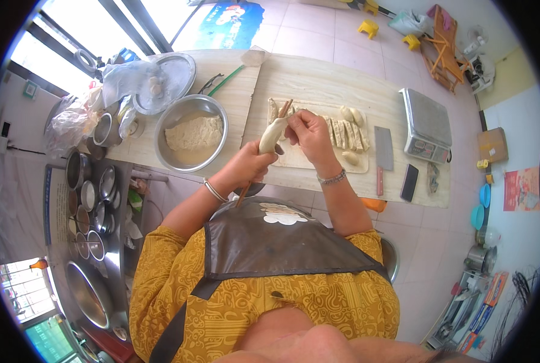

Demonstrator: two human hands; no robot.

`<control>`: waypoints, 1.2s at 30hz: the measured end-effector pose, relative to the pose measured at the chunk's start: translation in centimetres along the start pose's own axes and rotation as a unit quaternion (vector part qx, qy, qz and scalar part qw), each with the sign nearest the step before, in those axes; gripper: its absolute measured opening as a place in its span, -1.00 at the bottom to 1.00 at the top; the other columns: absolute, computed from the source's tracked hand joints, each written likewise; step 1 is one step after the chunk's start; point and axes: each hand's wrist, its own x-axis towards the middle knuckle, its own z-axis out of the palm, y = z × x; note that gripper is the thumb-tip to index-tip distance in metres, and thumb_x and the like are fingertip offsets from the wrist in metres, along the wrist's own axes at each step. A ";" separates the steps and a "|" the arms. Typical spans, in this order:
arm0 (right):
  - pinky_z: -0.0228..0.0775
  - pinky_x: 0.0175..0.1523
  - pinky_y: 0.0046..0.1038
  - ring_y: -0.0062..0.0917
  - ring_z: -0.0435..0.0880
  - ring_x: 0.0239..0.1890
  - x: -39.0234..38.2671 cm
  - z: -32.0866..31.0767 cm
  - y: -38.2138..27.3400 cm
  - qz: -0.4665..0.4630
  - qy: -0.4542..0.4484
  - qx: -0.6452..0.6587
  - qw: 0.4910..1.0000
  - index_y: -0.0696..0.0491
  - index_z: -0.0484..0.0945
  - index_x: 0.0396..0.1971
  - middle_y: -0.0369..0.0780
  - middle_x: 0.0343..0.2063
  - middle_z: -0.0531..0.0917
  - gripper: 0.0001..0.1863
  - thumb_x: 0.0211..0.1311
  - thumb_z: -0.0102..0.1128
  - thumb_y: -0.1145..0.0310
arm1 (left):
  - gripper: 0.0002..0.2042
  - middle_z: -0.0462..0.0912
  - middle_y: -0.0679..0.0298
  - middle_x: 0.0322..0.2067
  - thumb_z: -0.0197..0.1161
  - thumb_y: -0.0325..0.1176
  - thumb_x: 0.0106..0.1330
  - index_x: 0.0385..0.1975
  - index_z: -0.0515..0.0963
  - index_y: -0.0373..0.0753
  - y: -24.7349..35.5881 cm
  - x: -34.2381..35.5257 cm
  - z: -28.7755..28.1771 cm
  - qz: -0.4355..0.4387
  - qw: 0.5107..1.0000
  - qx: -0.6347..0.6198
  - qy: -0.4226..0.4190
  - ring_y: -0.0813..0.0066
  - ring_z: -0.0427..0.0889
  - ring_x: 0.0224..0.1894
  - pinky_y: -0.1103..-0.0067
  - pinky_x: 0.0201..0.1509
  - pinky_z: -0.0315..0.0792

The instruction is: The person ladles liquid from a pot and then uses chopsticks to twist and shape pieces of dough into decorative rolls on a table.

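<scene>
My left hand (252,164) is closed round a pair of wooden chopsticks (287,106), which slant up and away from me. A pale, smooth strip of dough (270,137) is wrapped along them above that fist. At the upper end of the strip, the fingers of my right hand (309,131) are pinched on the dough. Beneath my hands lies a pale cutting board (291,159) with a row of cut dough strips (347,135). A few rounded dough pieces (351,158) sit beside the row. My right hand hides part of it.
A steel bowl (161,148) with a beige dough-like mass (195,133) in liquid stands left of the board. To the right lie a cleaver (384,149) and a phone (409,183), near a scale (424,112). Metal bowls (89,196) crowd the left shelf.
</scene>
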 end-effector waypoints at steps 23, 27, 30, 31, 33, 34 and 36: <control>0.49 -0.24 -0.50 -0.51 0.58 -0.32 0.7 2.9 -1.7 0.070 -0.153 0.421 0.892 0.10 0.44 -0.34 -0.14 -0.34 0.58 -0.92 0.26 0.03 0.42 | -0.58 0.34 0.22 -0.59 0.03 -0.11 0.20 -0.18 0.29 -0.41 -2.5 2.6 0.5 -0.006 0.719 -0.427 -0.548 0.52 0.32 -0.71 0.57 -0.72 0.24; 0.46 -0.27 -0.58 -0.59 0.57 -0.38 0.4 2.6 -1.1 0.036 -0.069 0.369 0.926 0.13 0.48 -0.36 -0.18 -0.39 0.59 -0.91 0.24 0.07 0.42 | -0.45 0.47 0.11 -0.27 -0.02 0.05 0.24 0.03 0.30 -0.31 -0.7 -1.1 0.5 0.158 0.945 -0.144 -0.246 0.35 0.53 -0.27 0.45 -0.36 0.48; 0.41 -0.27 -0.62 -0.64 0.55 -0.42 0.8 3.4 -1.5 0.037 -0.041 0.305 0.951 0.14 0.51 -0.41 -0.25 -0.47 0.60 -0.92 0.18 0.15 0.44 | -0.60 0.52 0.22 -0.23 -0.08 -0.12 0.36 -0.01 0.37 -0.34 0.5 -0.8 -1.8 0.279 0.956 0.076 0.054 0.53 0.50 -0.19 0.57 -0.24 0.47; 0.39 -0.27 -0.63 -0.66 0.55 -0.43 1.0 3.6 -2.2 0.042 -0.036 0.272 0.961 0.15 0.52 -0.43 -0.27 -0.50 0.60 -0.91 0.15 0.18 0.45 | -0.65 0.55 0.24 -0.27 -0.04 -0.19 0.36 -0.06 0.42 -0.36 2.6 -1.2 -1.7 0.333 0.931 0.125 0.083 0.57 0.52 -0.25 0.62 -0.28 0.46; 0.30 -0.36 -0.71 -0.76 0.49 -0.49 1.2 4.4 -3.2 0.020 -0.031 0.191 0.981 0.13 0.53 -0.48 -0.33 -0.55 0.59 -0.90 0.10 0.25 0.43 | -0.71 0.57 0.30 -0.35 0.03 -0.27 0.33 -0.12 0.47 -0.38 5.1 -1.6 -1.6 0.331 0.913 0.210 0.114 0.66 0.48 -0.32 0.67 -0.31 0.39; 0.29 -0.38 -0.72 -0.78 0.47 -0.50 1.3 4.7 -3.6 0.004 -0.030 0.153 0.988 0.13 0.53 -0.48 -0.33 -0.56 0.59 -0.89 0.09 0.26 0.43 | -0.74 0.57 0.33 -0.38 0.07 -0.31 0.31 -0.15 0.49 -0.38 6.0 -1.6 -1.7 0.330 0.901 0.250 0.128 0.70 0.46 -0.35 0.70 -0.32 0.36; 0.22 -0.46 -0.76 -0.83 0.41 -0.55 1.6 5.0 -4.6 -0.009 -0.017 0.094 0.995 0.13 0.52 -0.52 -0.37 -0.59 0.55 -0.86 0.05 0.30 0.42 | -0.78 0.56 0.37 -0.48 0.15 -0.37 0.25 -0.21 0.51 -0.39 6.9 -1.5 -2.3 0.307 0.899 0.284 0.128 0.73 0.43 -0.42 0.74 -0.35 0.33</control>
